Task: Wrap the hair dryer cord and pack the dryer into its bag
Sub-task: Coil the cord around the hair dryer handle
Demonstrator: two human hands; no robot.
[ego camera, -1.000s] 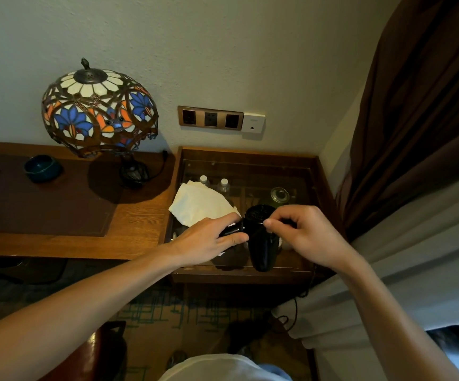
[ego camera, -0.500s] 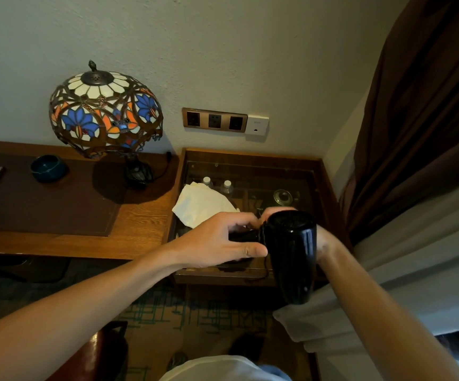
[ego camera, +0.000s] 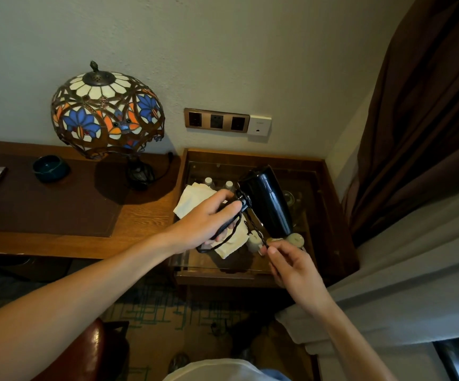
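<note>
A glossy black hair dryer [ego camera: 266, 200] is held in the air above the glass-topped side table [ego camera: 330, 199]. My left hand [ego camera: 206, 220] grips its folded handle, with the barrel pointing down to the right. A twisted black cord [ego camera: 253, 229] runs from the handle. My right hand [ego camera: 288, 259] pinches that cord just below the barrel's end; another loop of cord hangs under my left hand. A cream cloth bag [ego camera: 195, 196] lies on the glass, partly hidden behind my left hand.
A stained-glass lamp [ego camera: 107, 114] and a teal bowl [ego camera: 50, 167] stand on the wooden desk [ego camera: 145, 215] at left. Wall sockets [ego camera: 217, 121] sit above the table. Small bottles and cups show under the glass. Brown and grey curtains [ego camera: 421, 133] hang at right.
The dryer was lifted off the glass and its barrel swung from pointing toward me to slanting right. My right hand left the dryer body and took hold of the cord lower down.
</note>
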